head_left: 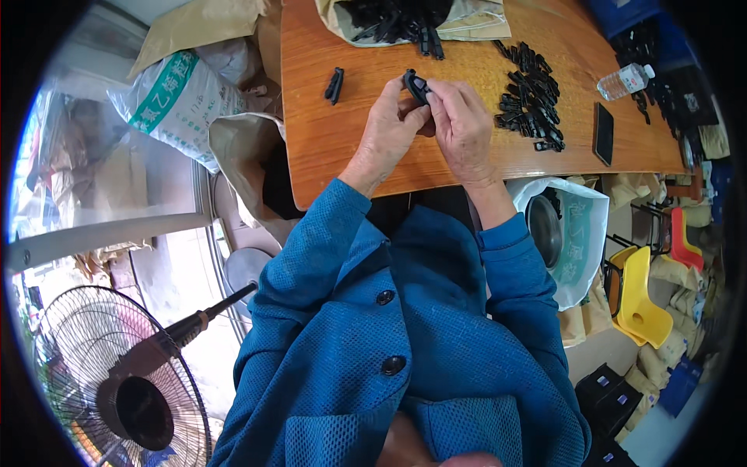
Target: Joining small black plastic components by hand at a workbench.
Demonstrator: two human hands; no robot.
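Observation:
A small black plastic part, clip-like in shape (pixel 416 84), is held up between my two hands over the near part of the wooden table (pixel 319 148). My left hand (pixel 385 134) pinches it from the left with thumb and fingers. From the right, the fingertips of my right hand (pixel 464 124) close on it. One similar black part (pixel 334 86) lies alone to the left. To the right spreads a pile of such black parts (pixel 531 97). Beyond my hands, an opened paper sack (pixel 478 22) is heaped with more black pieces.
A black phone (pixel 603 134) and a clear water bottle (pixel 625 82) are at the table's right. A white bag (pixel 585 249) hangs or stands below the edge there. Sacks (pixel 187 101), a floor fan (pixel 128 381) and a yellow chair (pixel 644 303) surround me.

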